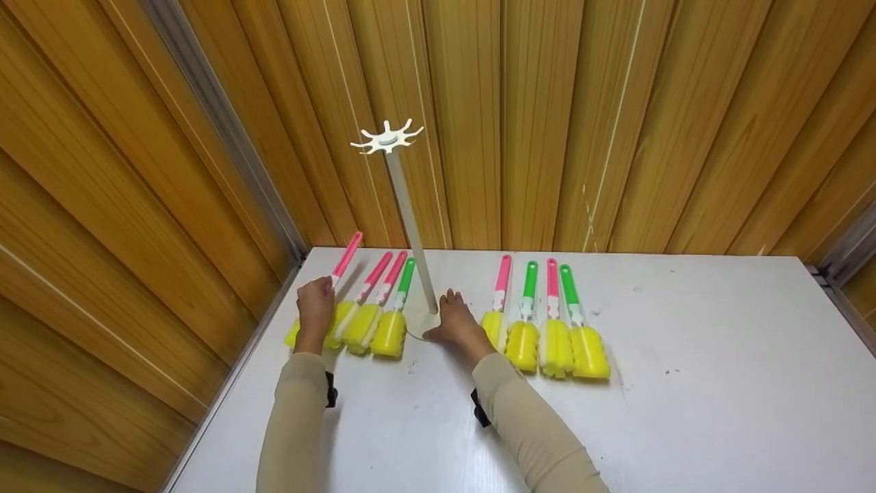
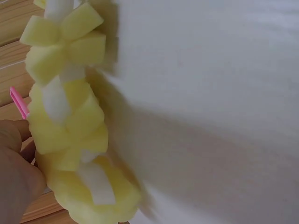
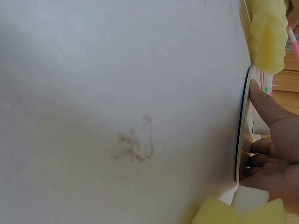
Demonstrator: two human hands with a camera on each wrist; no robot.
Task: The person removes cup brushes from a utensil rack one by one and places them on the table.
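My left hand (image 1: 316,305) grips a pink-handled sponge brush (image 1: 348,253) at the far left; its handle rises above the fist, and the hand hides part of its yellow sponge head. In the left wrist view, yellow-and-white sponge heads (image 2: 70,123) line up beside the fingers. A white stand (image 1: 410,219) has a tall pole and a top ring of curved hooks (image 1: 387,139), all bare. My right hand (image 1: 457,323) holds the round base (image 3: 250,105) of this stand, the thumb at its rim and fingers bent beside the pole.
Left of the pole, more sponge brushes (image 1: 389,333) with pink or green handles lie side by side. Several others (image 1: 523,346) lie right of my right hand. Wood-patterned walls (image 1: 534,123) close off the back and left of the white table (image 1: 698,383).
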